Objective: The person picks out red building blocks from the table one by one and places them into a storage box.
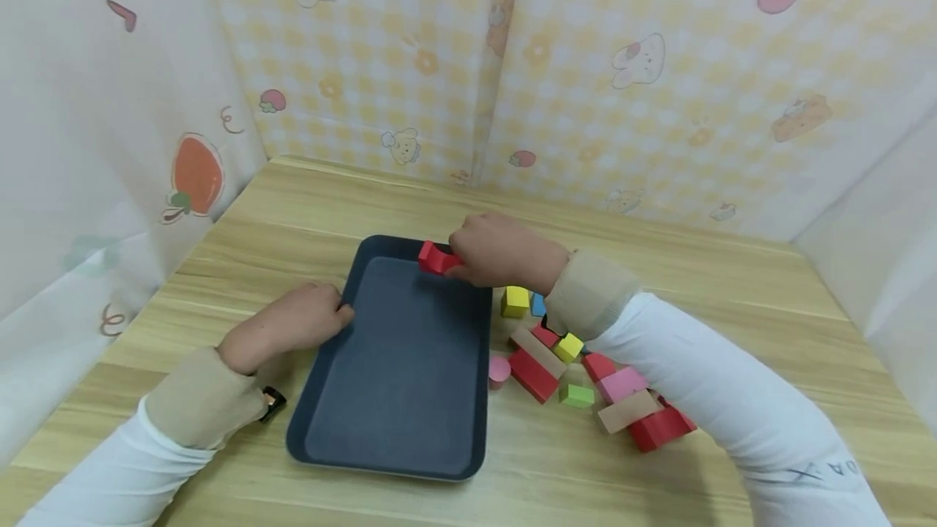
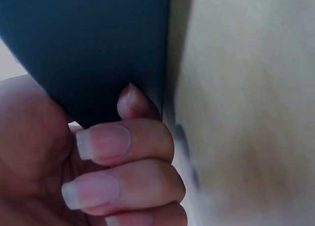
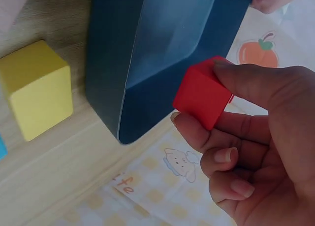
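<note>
A dark blue-grey tray (image 1: 395,364) lies on the wooden table. My left hand (image 1: 296,324) grips its left rim; in the left wrist view the curled fingers (image 2: 133,142) meet the tray's outer wall (image 2: 98,48). Over the tray's far right corner, my right hand (image 1: 498,250) pinches a red block (image 1: 437,259), which looks curved on one side in the head view. The right wrist view shows that red block (image 3: 204,93) between thumb and fingers, in front of the tray wall (image 3: 115,63). No blocks show on the tray floor.
Right of the tray lie a yellow block (image 1: 515,302), a pink cylinder (image 1: 499,371), a green block (image 1: 577,395) and several red, pink and wood-coloured blocks (image 1: 629,411). The right sleeve hides part of the pile. Patterned curtains (image 1: 571,80) hang behind the table.
</note>
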{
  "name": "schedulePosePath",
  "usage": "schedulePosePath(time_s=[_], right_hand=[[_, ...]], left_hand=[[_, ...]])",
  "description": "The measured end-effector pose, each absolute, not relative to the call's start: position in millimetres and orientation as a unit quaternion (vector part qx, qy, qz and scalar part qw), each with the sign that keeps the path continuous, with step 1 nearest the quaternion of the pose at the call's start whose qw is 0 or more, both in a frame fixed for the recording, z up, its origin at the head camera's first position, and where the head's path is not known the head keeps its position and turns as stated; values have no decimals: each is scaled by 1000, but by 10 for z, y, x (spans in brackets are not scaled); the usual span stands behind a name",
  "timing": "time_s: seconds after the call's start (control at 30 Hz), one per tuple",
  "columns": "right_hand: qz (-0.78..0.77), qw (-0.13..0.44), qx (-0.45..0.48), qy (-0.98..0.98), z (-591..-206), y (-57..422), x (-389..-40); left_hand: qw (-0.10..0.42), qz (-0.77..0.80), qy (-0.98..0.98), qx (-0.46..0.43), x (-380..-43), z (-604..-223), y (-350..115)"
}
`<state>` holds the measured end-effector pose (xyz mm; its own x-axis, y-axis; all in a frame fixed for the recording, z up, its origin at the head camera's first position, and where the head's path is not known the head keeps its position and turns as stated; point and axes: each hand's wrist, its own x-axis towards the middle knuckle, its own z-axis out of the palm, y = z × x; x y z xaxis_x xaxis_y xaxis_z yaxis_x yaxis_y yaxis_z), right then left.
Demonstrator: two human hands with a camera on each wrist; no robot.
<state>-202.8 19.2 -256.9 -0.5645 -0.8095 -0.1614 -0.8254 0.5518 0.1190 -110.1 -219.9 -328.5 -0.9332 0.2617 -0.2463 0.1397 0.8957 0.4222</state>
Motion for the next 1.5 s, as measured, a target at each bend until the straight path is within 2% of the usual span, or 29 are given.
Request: schedulePosePath(time_s=[0.57, 0.9, 1.13, 1.5], right_hand=[[101, 48, -481, 870, -2658, -227, -2146], [97, 56, -472, 874, -2668, -382, -2195], [78, 96, -458, 880, -2803, -431, -2232], [69, 89, -464, 879, -2870, -512, -2272]], left_hand=[[155, 199, 963, 96, -1096, -3272, -2208], [162, 199, 962, 96, -1129, -3296, -2230], [165, 200, 960, 102, -1155, -3308, -2194], [176, 226, 954, 90, -1125, -3281, -2208]])
